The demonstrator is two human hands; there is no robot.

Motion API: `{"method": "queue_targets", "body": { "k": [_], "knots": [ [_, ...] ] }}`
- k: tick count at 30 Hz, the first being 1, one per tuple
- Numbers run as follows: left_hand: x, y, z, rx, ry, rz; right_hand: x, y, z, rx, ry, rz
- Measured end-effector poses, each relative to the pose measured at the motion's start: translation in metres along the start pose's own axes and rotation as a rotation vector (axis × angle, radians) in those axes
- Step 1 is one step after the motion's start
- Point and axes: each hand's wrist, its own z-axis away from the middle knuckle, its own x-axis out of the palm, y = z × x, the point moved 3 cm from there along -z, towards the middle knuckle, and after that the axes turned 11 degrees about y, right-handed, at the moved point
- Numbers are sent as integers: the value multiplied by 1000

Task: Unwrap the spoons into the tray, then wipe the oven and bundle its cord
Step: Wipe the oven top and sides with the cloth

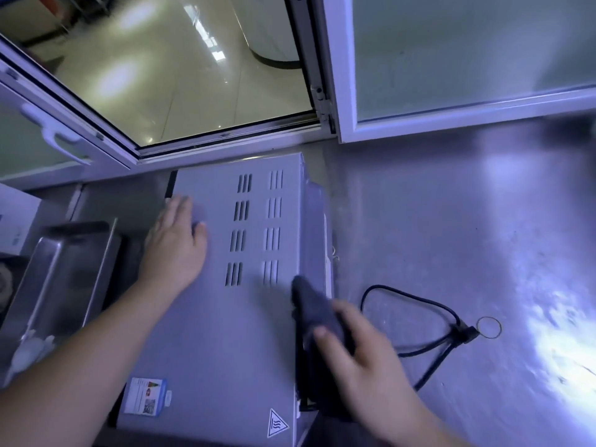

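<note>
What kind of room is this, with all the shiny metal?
Probably a canteen or restaurant kitchen: a steel counter, a metal tray, and a small oven beside an open hatch window.

You've got a steel counter (451, 227) under it all; window sash (64, 101) swung open ahead, shiny tiled floor (177, 75) beyond; frosted pane (467, 53) on the right; white box (16, 214) far left.

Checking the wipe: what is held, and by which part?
The right hand grips a dark cloth by its near end. The left hand lies flat on the oven, holding nothing.
</note>
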Motion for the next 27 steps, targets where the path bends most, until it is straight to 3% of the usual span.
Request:
{"method": "queue_targets", "body": {
  "k": [5, 9, 13, 20, 27],
  "knots": [
    [12, 78, 28, 165, -39, 201, -48, 19, -71, 260, 351, -60],
    [31, 101, 26, 146, -1, 139, -54, 32, -160, 463, 319, -468],
    [32, 102, 29, 132, 47, 136, -35, 7, -223, 308, 235, -440],
    [33, 102, 29, 131, 66, 121, 12, -40, -237, -99, 111, 327],
    [31, 106, 28, 125, 85, 115, 26, -10, -132, -191, 143, 277]
  ]
}}
